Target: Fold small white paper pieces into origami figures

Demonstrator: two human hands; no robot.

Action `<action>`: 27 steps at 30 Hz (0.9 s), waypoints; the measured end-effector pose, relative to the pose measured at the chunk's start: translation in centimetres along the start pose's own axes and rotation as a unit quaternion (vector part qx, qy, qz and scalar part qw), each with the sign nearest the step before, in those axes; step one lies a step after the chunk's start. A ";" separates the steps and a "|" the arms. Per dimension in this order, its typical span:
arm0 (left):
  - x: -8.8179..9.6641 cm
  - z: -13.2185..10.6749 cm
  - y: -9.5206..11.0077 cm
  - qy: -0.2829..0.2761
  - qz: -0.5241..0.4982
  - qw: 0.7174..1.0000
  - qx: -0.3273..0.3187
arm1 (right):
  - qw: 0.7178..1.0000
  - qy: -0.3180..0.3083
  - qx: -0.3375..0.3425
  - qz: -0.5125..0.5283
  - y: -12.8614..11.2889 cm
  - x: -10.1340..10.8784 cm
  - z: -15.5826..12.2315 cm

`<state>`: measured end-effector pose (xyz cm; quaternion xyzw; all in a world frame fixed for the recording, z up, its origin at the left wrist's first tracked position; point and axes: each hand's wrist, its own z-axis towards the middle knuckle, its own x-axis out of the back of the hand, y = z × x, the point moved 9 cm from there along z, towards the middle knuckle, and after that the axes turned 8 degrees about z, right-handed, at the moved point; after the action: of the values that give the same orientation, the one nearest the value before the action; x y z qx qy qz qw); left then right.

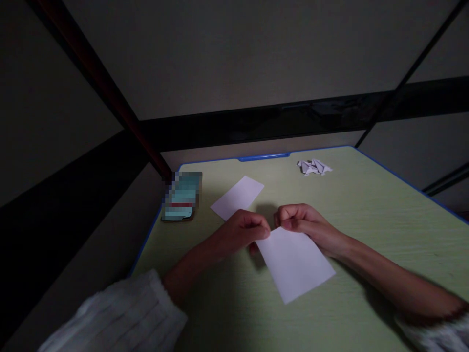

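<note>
Both hands hold one sheet of white paper [298,266] by its far edge, tilted above the table. My left hand [249,229] pinches the far left corner between thumb and fingers. Close beside it, my right hand [306,222] grips the far right part of the same edge, thumb on top and fingers curled. The near end of the sheet hangs free toward me. Just beyond my left hand, a second white paper [238,195] lies flat on the table, its near corner partly hidden by that hand.
The pale green table [384,220] has a blue rim and a blue pen-like strip [264,157] at its far edge. Folded white paper pieces [314,167] lie at the back right. A blurred phone-like object [182,196] is at the left edge. Panelled walls stand behind.
</note>
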<state>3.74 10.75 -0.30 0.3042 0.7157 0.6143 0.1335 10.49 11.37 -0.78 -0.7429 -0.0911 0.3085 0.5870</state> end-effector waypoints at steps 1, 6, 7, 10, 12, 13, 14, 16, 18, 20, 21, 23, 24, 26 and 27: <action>0.0 0.0 0.0 -0.006 -0.003 1.000 0.002 | 1.000 0.008 -0.002 0.009 0.0 0.2 0.0; 0.9 -0.3 0.4 -0.016 0.013 1.000 -0.002 | 0.997 0.039 0.015 0.060 -0.5 0.5 0.2; 1.2 -0.3 0.4 -0.012 0.019 1.000 -0.001 | 0.996 0.047 0.023 0.068 -0.7 0.5 0.2; 2.3 -0.6 0.6 -0.002 0.041 0.999 0.004 | 0.993 0.080 0.040 0.078 -1.2 1.0 0.2; 3.0 -0.6 0.6 0.022 0.030 0.999 0.003 | 0.990 0.113 0.056 0.069 -1.6 1.8 0.1; 3.4 -0.6 0.7 0.043 0.015 0.999 0.002 | 0.988 0.128 0.068 0.059 -1.8 2.1 0.0; 3.8 -0.6 0.7 0.067 -0.005 0.998 0.003 | 0.986 0.139 0.080 0.047 -2.0 2.4 0.0; 4.1 -0.5 0.5 0.108 -0.038 0.993 0.007 | 0.986 0.136 0.097 0.013 -2.1 2.5 0.0; 4.0 -0.4 0.3 0.135 -0.030 0.990 0.011 | 0.989 0.107 0.099 -0.031 -1.9 1.9 0.1; 3.5 -0.2 0.5 0.131 0.030 0.991 -0.005 | 0.989 0.079 0.094 -0.086 -1.5 1.1 0.2; 3.3 -0.2 0.8 0.130 0.064 0.989 -0.019 | 0.987 0.065 0.091 -0.113 -1.4 0.8 0.2; 3.0 -0.3 1.3 0.135 0.122 0.982 -0.051 | 0.982 0.040 0.087 -0.161 -1.2 0.1 0.1; 2.8 -0.4 1.5 0.137 0.145 0.978 -0.062 | 0.979 0.025 0.086 -0.185 -1.1 -0.2 0.0; 2.3 -0.5 1.6 0.128 0.186 0.972 -0.070 | 0.970 -0.002 0.088 -0.227 -1.0 -0.9 -0.1; 2.0 -0.5 1.6 0.122 0.203 0.969 -0.070 | 0.966 -0.014 0.089 -0.243 -1.0 -1.1 -0.2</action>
<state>2.32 11.67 1.67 0.3563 0.6046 0.7098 -0.0613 9.91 10.96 0.52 -0.6388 -0.2494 0.1733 0.7068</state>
